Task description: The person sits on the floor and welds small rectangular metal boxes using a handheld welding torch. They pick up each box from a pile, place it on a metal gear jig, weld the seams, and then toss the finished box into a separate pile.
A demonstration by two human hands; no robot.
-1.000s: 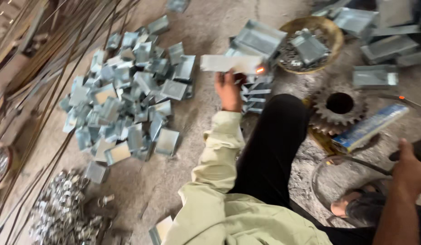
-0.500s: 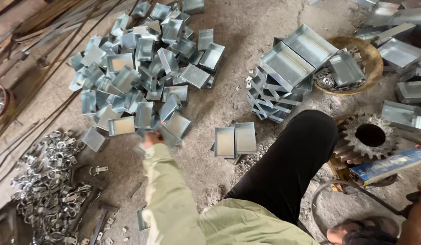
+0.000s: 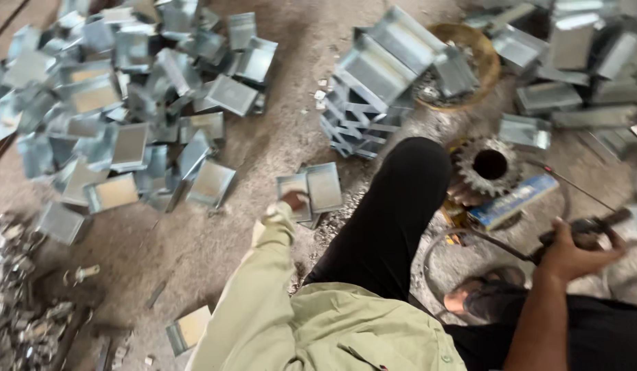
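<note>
Lying along the far left edge, a heap of small bright metal clips (image 3: 19,323) sat on the dusty concrete floor (image 3: 277,137), spilled rather than sorted. Next to it, higher up, a wide scatter of folded sheet-metal brackets (image 3: 119,117) covered the ground at every angle, seemingly tipped out as loose stock within arm's reach. One stray bracket (image 3: 188,328) lay alone near the bottom, beside the pale green sleeve (image 3: 256,295).

Further right, the left hand (image 3: 293,201) pressed down on a pair of flat brackets (image 3: 311,191) set side by side on the floor in front of the black-trousered knee (image 3: 407,206); its fingers lay curled over the near edge of the left piece, touching it rather than lifting it. Just beyond stood a neat stack of nested brackets (image 3: 363,103), likely piled that way to keep finished pieces apart from the loose scatter.

A round rusty bowl (image 3: 486,58) came next, holding small dark bits too blurred to name, with a bracket resting across it. Below it lay a toothed gear wheel (image 3: 488,165) and a blue rectangular box (image 3: 514,200). At the right, the right hand (image 3: 572,251) was closed around a dark tool handle (image 3: 583,230) trailing a cable (image 3: 469,237). More brackets (image 3: 572,62) lay heaped above.
</note>
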